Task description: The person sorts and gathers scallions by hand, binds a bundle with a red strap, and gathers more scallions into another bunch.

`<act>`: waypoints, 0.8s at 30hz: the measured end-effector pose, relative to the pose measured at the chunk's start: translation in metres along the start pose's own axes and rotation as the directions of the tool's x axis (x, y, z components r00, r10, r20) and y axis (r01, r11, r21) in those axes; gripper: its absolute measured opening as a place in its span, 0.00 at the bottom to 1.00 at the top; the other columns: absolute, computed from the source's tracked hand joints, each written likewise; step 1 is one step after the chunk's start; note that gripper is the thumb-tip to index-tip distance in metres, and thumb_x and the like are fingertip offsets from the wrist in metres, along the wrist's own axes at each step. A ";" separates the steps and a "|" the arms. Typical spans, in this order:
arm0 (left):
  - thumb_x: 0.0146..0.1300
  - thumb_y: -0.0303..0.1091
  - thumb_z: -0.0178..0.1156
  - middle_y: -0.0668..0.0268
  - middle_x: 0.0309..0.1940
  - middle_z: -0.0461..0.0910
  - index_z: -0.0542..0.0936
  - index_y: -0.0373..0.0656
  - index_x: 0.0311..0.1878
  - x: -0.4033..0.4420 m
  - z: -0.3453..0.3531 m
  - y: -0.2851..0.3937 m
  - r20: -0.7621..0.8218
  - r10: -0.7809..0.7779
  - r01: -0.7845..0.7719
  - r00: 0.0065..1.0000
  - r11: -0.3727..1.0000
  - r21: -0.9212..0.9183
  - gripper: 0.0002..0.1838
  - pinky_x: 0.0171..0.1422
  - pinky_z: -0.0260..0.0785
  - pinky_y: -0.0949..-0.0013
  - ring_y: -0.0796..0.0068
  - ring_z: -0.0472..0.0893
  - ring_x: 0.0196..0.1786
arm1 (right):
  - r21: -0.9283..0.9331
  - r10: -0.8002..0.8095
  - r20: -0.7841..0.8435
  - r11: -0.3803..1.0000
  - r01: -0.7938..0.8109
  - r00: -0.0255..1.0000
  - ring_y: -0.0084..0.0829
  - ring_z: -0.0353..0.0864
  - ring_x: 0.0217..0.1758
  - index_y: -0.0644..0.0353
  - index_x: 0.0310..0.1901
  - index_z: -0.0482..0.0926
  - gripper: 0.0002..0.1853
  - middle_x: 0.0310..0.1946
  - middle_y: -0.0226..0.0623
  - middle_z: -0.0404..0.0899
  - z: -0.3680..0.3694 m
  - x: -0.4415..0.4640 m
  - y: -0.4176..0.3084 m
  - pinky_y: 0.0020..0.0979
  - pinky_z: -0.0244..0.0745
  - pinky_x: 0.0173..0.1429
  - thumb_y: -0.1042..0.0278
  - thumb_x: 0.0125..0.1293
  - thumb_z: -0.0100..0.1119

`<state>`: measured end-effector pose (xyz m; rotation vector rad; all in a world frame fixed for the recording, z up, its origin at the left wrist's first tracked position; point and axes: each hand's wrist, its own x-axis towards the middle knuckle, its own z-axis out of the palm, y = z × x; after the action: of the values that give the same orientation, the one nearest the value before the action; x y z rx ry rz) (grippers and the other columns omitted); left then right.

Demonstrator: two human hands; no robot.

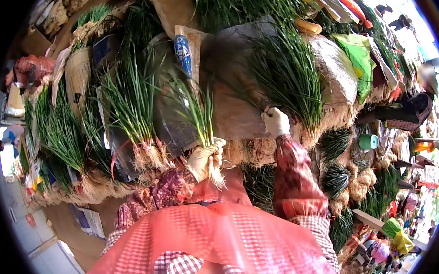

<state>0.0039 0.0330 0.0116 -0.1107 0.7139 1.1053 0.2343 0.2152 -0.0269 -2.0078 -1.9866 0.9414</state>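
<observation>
My left hand [205, 160], in a pale glove, is closed around a small bunch of scallions [198, 113]. Their green leaves point away from me, and the whitish roots hang below the fist. To the right, my gloved right hand [276, 122] has its fingers pinched together over a brown plastic sack [235, 114]. Thin, blurred green leaves run toward its fingertips, but what it grips is unclear. Just beyond and right of that hand lies a large heap of scallions [292, 75]. Left of my left hand rests a bundle of scallions [135, 111] with roots toward me.
More scallion bundles [62, 129] line the left side, some with red ties. A sack with blue print [182, 55] lies ahead, a green bag [355, 57] at the right. Bundles [336, 176] and a teal container [368, 141] sit lower right. Another person [409, 113] is at the far right.
</observation>
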 end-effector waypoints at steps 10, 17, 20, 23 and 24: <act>0.63 0.30 0.61 0.65 0.36 0.83 0.78 0.37 0.50 0.027 0.005 -0.016 -0.103 -0.003 0.056 0.995 0.852 0.520 0.13 0.30 0.70 0.78 0.81 0.78 0.28 | 0.629 -0.046 0.562 0.672 -0.391 0.826 0.21 0.78 0.27 0.63 0.44 0.81 0.17 0.30 0.31 0.83 0.004 -0.132 -0.034 0.25 0.75 0.33 0.55 0.66 0.59; 0.60 0.27 0.62 0.68 0.31 0.80 0.77 0.38 0.50 0.001 0.020 -0.005 -0.126 -0.086 0.136 0.988 0.875 0.464 0.15 0.25 0.65 0.79 0.84 0.73 0.22 | 0.570 0.056 0.024 0.819 -0.060 0.998 0.23 0.78 0.35 0.63 0.49 0.77 0.25 0.36 0.33 0.80 0.020 0.003 -0.001 0.25 0.75 0.41 0.46 0.64 0.58; 0.59 0.27 0.63 0.67 0.30 0.80 0.76 0.38 0.50 -0.006 0.016 0.001 -0.124 -0.095 0.139 0.988 0.894 0.427 0.15 0.24 0.64 0.78 0.84 0.73 0.22 | 0.871 -0.033 0.216 0.457 -0.178 0.976 0.27 0.79 0.31 0.62 0.43 0.79 0.28 0.34 0.35 0.82 0.000 0.023 0.007 0.31 0.77 0.40 0.39 0.63 0.55; 0.60 0.26 0.62 0.67 0.29 0.79 0.76 0.38 0.48 -0.004 0.001 -0.009 -0.187 -0.048 0.124 0.981 0.900 0.419 0.13 0.23 0.64 0.77 0.83 0.73 0.21 | 0.444 -0.055 0.491 0.874 -0.195 0.870 0.25 0.79 0.30 0.61 0.39 0.80 0.39 0.32 0.36 0.82 0.018 -0.047 -0.024 0.32 0.76 0.40 0.24 0.57 0.47; 0.60 0.26 0.62 0.67 0.27 0.78 0.76 0.38 0.46 -0.005 0.003 -0.010 -0.139 -0.038 0.093 0.990 0.906 0.412 0.11 0.24 0.66 0.77 0.81 0.74 0.21 | 0.431 -0.012 0.585 0.851 -0.299 0.811 0.25 0.78 0.30 0.60 0.39 0.81 0.39 0.33 0.36 0.82 0.029 -0.077 -0.040 0.30 0.75 0.38 0.23 0.56 0.48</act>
<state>0.0129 0.0257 0.0138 0.1617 1.0423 0.8646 0.1915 0.1374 -0.0039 -1.7040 -1.5370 2.0624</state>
